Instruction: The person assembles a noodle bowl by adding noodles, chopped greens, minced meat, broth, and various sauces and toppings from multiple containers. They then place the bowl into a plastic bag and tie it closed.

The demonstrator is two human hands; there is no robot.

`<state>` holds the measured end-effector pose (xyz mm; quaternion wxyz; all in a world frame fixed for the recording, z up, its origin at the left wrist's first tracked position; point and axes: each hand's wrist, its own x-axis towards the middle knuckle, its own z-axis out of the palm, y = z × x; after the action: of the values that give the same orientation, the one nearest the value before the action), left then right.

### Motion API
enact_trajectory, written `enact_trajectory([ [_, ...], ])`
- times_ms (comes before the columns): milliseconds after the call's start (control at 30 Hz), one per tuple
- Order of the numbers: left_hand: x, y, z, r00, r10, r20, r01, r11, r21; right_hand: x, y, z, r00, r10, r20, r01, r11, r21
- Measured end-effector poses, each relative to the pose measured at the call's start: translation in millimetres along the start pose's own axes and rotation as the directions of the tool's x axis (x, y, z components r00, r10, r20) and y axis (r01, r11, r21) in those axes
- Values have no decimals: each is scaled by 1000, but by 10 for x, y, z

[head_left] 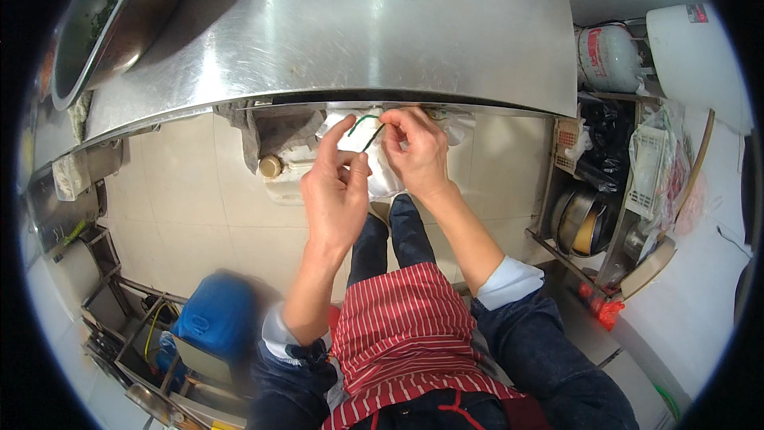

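A thin green strip (374, 137), like a cord or tie, is bent between my two hands just off the worktop's front edge. My right hand (415, 147) pinches its bend between thumb and fingertips. One part curves toward the index fingertip of my left hand (333, 191); the darker part runs down to the left thumb tip. The left index finger and thumb are apart, with the other fingers curled, and the thumb meets the strip. Whitish plastic (382, 171) lies below and behind the hands; its exact form is partly hidden.
A steel worktop (342, 32) spans the front, with a metal bowl (119, 40) of chopped greens at its left. Below stands a pale container with a tan cap (270, 166). A blue jerrycan (215, 317) is at lower left; shelves with pans (585, 219) are at right.
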<state>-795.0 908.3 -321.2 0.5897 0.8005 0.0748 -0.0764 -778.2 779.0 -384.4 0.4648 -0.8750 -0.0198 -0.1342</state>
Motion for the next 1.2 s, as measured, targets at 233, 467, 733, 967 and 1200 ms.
enact_trajectory([
  [233, 35, 153, 0, 959, 282, -41, -267, 940, 213, 6, 27, -86, 999, -50, 19, 51, 997, -57],
  [467, 32, -305, -10, 927, 354, -127, -305, 906, 295, -13, 12, -119, 994, 59, 94, -64, 997, 48],
  [733, 322, -576, 353, 907, 416, 61, -420, 891, 173, -44, 25, -155, 991, 68, 111, -79, 992, 97],
  [967, 408, -542, 329, 969, 228, 91, -243, 942, 233, -35, 20, -151, 996, 68, 60, -73, 994, 82],
  [1200, 444, -637, 413, 998, 64, 22, -62, 994, -89, -19, 20, -147, 986, 151, 68, -157, 982, 102],
])
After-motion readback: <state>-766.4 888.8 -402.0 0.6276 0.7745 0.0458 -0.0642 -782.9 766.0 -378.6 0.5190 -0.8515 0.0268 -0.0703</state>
